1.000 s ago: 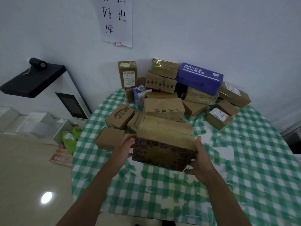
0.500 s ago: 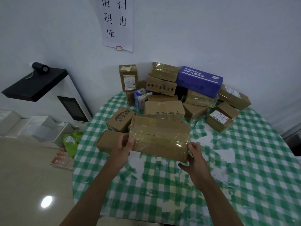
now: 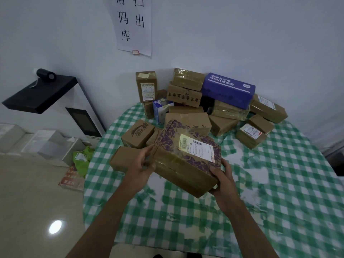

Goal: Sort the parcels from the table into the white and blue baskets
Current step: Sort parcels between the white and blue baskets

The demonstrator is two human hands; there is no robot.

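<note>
A taped cardboard parcel with a purple floral print is held tilted above the green-checked table, its white shipping label facing up. My left hand grips its left end and my right hand grips its lower right corner. Behind it a heap of several brown parcels and a long blue box is stacked against the wall. No white or blue basket is in view.
A small brown box lies just left of my left hand. A black-and-white scanner stand and white boxes sit on the floor at left, with a green bag by the table's edge.
The parcel has been turned over in both hands: first its dark printed side faced me, then a plain taped side, and now the labelled top shows. It sits closer to me.
</note>
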